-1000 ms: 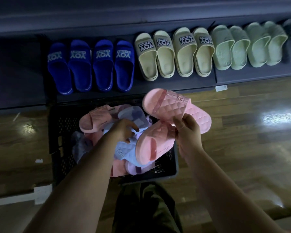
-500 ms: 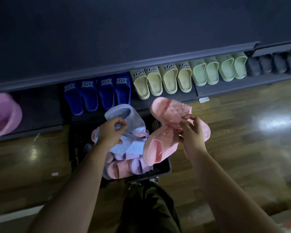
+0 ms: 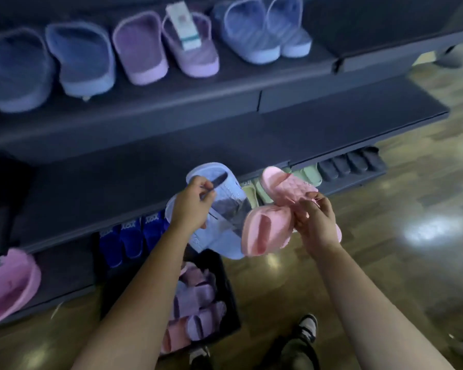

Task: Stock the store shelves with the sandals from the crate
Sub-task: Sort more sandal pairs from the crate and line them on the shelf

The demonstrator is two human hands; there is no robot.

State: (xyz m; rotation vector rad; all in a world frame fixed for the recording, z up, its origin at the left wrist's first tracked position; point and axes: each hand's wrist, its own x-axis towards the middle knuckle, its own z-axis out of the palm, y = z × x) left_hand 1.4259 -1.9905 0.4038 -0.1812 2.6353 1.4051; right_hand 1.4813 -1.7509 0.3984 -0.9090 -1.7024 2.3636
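Head view: the crate (image 3: 229,284) sits on the floor (image 3: 385,263) at the foot of the shelving, with pink and lilac sandals (image 3: 195,297) left inside it. Both hands are raised above the crate. The left hand (image 3: 191,206), above the crate's far edge, curls its fingers round the pale blue sandals (image 3: 225,198), gripping them near the strap. The right hand (image 3: 316,222), above and to the right of the crate, pinches the pink sandals (image 3: 262,231) where the two meet, one pointing up and one hanging down.

Directly beyond and above the crate, the middle shelf (image 3: 118,188) shows a broad bare stretch. Higher above the crate, the top shelf (image 3: 171,97) carries a row of blue and purple sandals (image 3: 142,49). The lowest shelf, just behind the crate, holds dark blue sandals (image 3: 129,236). Far left of the crate lies a single pink sandal (image 3: 8,287).

The step in hand looks like carrying both pairs to a shelf. To do it well, each pair should probably go down one hand at a time, soles flat, toes facing the same way as the neighbouring rows and colours grouped. The pink pair hangs from a light pinch, so a firmer hold before reaching out would guard against a drop.
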